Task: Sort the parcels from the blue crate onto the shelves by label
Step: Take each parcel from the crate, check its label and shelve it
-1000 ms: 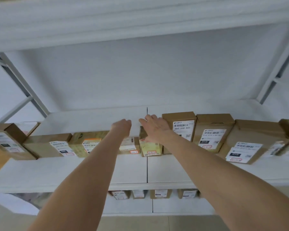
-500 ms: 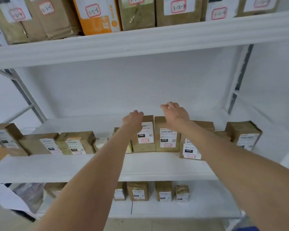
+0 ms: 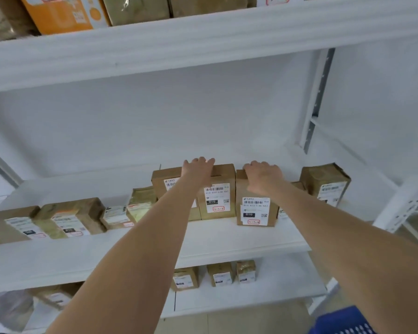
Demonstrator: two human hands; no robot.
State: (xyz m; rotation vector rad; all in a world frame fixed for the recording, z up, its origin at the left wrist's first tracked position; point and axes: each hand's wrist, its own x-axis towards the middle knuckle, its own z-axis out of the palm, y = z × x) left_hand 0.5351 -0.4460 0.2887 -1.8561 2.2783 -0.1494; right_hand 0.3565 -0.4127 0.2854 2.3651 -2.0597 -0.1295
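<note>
Head: right hand [image 3: 263, 180] curled atop parcel [image 3: 254, 210].

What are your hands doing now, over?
Left hand rests atop middle parcel. Right hand grips top of next parcel. Other parcels close alongside.

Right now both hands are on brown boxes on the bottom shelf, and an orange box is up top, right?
Not the bottom shelf. In the head view the left hand and right hand are on brown boxes on the middle shelf; another shelf lies below it. The orange box is up top.
</note>
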